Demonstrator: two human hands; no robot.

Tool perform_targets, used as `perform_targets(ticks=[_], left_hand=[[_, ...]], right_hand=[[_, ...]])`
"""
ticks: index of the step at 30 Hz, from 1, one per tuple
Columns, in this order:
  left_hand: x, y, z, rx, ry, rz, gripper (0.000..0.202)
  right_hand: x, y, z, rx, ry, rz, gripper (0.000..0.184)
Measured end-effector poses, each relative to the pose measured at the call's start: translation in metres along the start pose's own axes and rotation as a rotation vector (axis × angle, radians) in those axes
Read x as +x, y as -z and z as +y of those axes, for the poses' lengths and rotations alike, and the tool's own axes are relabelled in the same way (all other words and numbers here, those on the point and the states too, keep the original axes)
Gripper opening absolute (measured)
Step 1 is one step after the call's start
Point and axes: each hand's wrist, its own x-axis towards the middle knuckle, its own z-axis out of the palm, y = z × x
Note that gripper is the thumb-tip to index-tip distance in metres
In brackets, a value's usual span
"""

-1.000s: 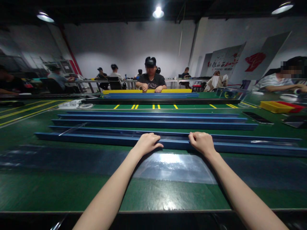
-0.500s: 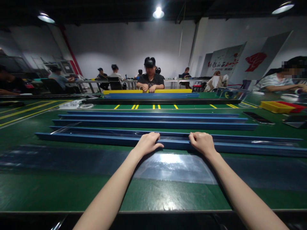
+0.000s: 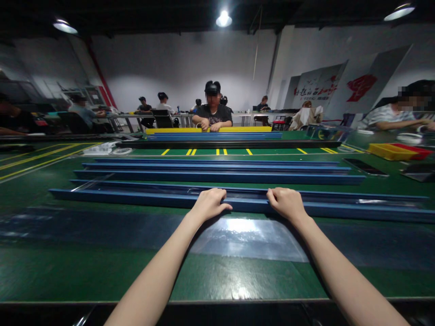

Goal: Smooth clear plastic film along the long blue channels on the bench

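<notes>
A long blue channel profile lies across the green table, its open side up. My left hand is closed over the front wall, fingers curled into the channel and thumb outside. To its right, my right hand grips the same wall, knuckles up, its fingertips partly hidden. Inside the channel there is some clear film. Flat on the table between my forearms and the channel lies a long strip of clear plastic film, shining under the lamp.
Behind the held channel lie more blue channels. Farther back are a black bar and a yellow profile, where a person sits. At right are a phone and a yellow tray. Another person works there.
Almost nothing differs. Both hands keep their hold on the blue channel, and the view has shifted very slightly.
</notes>
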Motion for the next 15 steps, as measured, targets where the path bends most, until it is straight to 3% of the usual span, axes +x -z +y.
perform_targets(ticks=[8,15], left_hand=[[0.000,0.001,0.001,0.006,0.014,-0.009,0.029],[-0.001,-0.001,0.001,0.005,0.000,-0.009,0.028]], right_hand=[[0.001,0.009,-0.006,-0.051,0.063,-0.088,0.048],[0.003,0.008,-0.018,0.019,0.085,-0.013,0.046]])
